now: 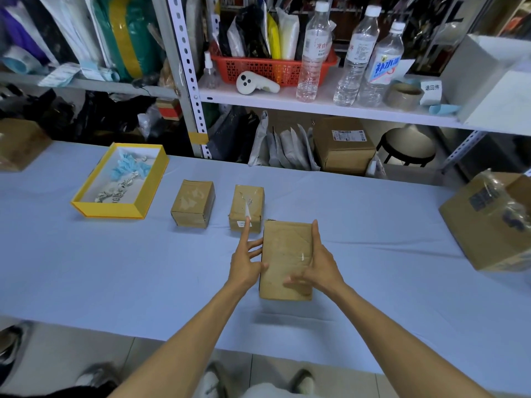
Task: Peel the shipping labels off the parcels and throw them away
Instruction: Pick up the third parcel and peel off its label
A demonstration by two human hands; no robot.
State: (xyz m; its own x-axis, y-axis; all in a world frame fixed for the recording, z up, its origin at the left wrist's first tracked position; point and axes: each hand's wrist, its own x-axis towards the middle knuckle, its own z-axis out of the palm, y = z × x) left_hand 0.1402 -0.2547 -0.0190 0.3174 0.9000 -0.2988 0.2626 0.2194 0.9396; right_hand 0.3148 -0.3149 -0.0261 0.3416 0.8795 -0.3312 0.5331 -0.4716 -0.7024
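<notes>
On the shelf (287,102), the left water bottle (309,79) carries a label (318,47) showing 凉白, with the rest curving out of sight. The right bottle (386,41) has a blue-and-white label (385,68) reading 补水啦 in large characters. Beside it, a white card (431,88) reads 退回件. The shipping label (348,136) on the cardboard box (342,158) below, the white sticker (244,224) on a small parcel (247,202) and the dark print (483,200) on the large box (485,242) at far right are too small or blurred to read.
</notes>
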